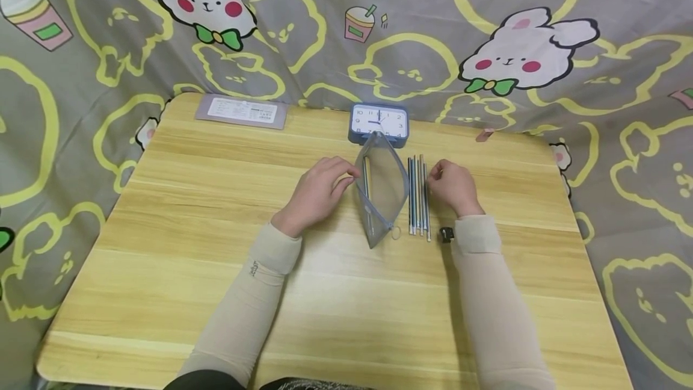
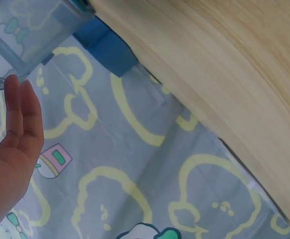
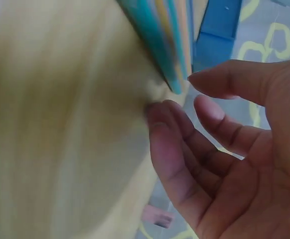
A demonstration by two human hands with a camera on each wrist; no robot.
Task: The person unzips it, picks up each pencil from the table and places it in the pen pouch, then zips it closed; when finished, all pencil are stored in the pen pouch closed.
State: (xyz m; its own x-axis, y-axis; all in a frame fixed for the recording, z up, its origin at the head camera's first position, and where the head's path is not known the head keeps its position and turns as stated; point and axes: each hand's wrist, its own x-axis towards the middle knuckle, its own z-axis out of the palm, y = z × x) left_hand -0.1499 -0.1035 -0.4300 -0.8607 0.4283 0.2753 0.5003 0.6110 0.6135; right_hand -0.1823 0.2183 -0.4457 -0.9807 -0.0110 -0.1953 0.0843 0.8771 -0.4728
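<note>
A light wooden table (image 1: 189, 269) with rounded corners stands in front of a grey cloth (image 1: 622, 137) which hangs behind it and covers both sides. The cloth has yellow outline shapes, white rabbits with green bows, and small drink cups printed on it. The light is soft and even, and the table surface shows pale wood grain.

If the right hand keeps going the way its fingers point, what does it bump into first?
Most likely the row of pencils. The right hand lies just beside them with its fingers aimed left at the outermost one. Past the pencils stands the mesh pencil pouch. How high the fingertips sit is hard to judge.
</note>
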